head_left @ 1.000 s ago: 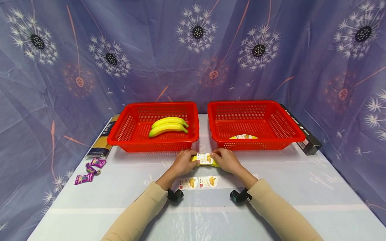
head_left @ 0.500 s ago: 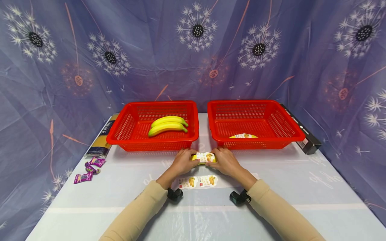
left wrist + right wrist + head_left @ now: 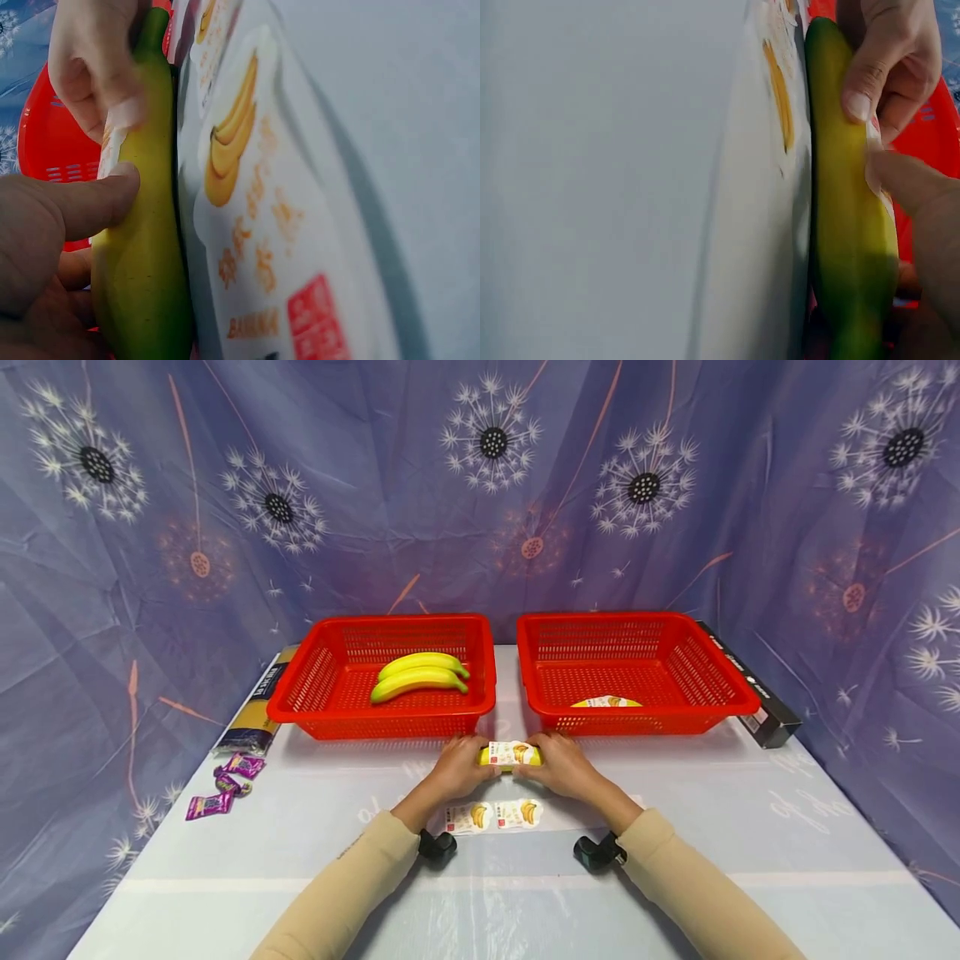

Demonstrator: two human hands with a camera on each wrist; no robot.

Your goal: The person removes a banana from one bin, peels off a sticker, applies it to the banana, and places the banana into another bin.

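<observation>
A yellow banana [image 3: 508, 768] with green ends lies crosswise in front of the two baskets, a white banana-print label [image 3: 510, 753] on its upper side. My left hand [image 3: 457, 765] grips its left part, and in the left wrist view the thumb [image 3: 112, 196] lies along its near side. My right hand [image 3: 562, 768] holds the right part, thumb on the front by the label's edge; in the right wrist view that thumb [image 3: 907, 180] presses at the label. Just nearer than the banana lies a backing strip with two labels [image 3: 519, 813].
A red basket [image 3: 382, 725] at back left holds two bananas [image 3: 420, 681]. Another red basket [image 3: 637, 722] at back right contains a labelled banana [image 3: 606, 702]. Purple wrapped candies [image 3: 210, 805] and a gold-and-black packet [image 3: 251, 718] lie left; a black box [image 3: 772, 727] stands right.
My right hand has shifted its hold, its thumb coming down from the label's right end to the banana's front. My left hand keeps its grip, and the banana stays in nearly the same place.
</observation>
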